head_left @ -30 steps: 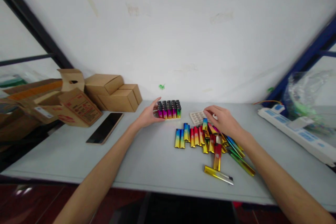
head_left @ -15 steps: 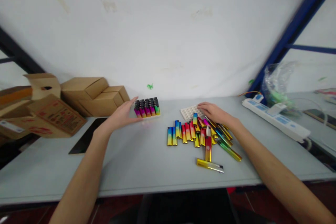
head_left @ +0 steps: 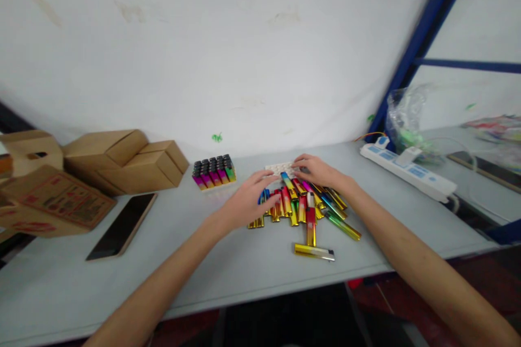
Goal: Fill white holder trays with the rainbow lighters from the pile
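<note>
**Two hands over a heap of glossy lighters**

Two hands sit on one pile; the left hand (head_left: 249,201) lies palm down with fingers loosely spread over the near-left edge of the lighters (head_left: 303,207), open and gripping nothing that shows; the right hand (head_left: 315,169) rests on the far side of the same heap, fingers curled down among them, and whether it pinches one cannot be told from here; the white tray (head_left: 278,168) lies just behind the heap, touching or nearly touching the right fingertips, mostly hidden by both hands.

Seen from the heap outward: one gold lighter (head_left: 314,251) lies alone just in front of it, toward the desk (head_left: 244,265) edge; a filled tray of upright lighters (head_left: 214,172) stands to its left and a little behind; farther left come a dark phone (head_left: 122,225) lying flat and cardboard boxes (head_left: 122,160); to the right, well apart, a white power strip (head_left: 407,171) and a clear plastic bag (head_left: 407,119).

The lighters look light, rigid and slick with their metallic finish; likely easy to skid under a flat palm; best taken one at a time across the narrow sides of the body, between thumb and forefinger, rather than by the cap end.
</note>
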### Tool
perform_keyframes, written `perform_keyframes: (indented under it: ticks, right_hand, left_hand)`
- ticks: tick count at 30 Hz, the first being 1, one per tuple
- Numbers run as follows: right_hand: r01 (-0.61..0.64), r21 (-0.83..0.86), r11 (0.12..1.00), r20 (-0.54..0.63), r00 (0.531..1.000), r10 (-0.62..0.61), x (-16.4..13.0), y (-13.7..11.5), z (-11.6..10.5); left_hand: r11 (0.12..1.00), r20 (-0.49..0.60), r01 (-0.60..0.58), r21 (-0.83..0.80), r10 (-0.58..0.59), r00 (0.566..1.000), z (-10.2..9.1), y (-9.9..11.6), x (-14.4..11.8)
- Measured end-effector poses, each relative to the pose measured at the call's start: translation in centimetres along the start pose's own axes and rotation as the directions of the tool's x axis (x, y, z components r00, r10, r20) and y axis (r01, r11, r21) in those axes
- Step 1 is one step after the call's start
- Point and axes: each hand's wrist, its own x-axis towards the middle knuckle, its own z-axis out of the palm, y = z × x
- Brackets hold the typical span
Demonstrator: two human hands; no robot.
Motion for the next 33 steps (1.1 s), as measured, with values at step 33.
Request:
perform_keyframes:
  ticks: [33]
  right_hand:
    - [-0.289,0.564,0.773,-0.193,0.864,0.464,0.6,2.9,3.1]
  left_hand:
    - [0.961,0.092,-0.277,-0.009,0.277,0.957,3.9,4.6,-0.1]
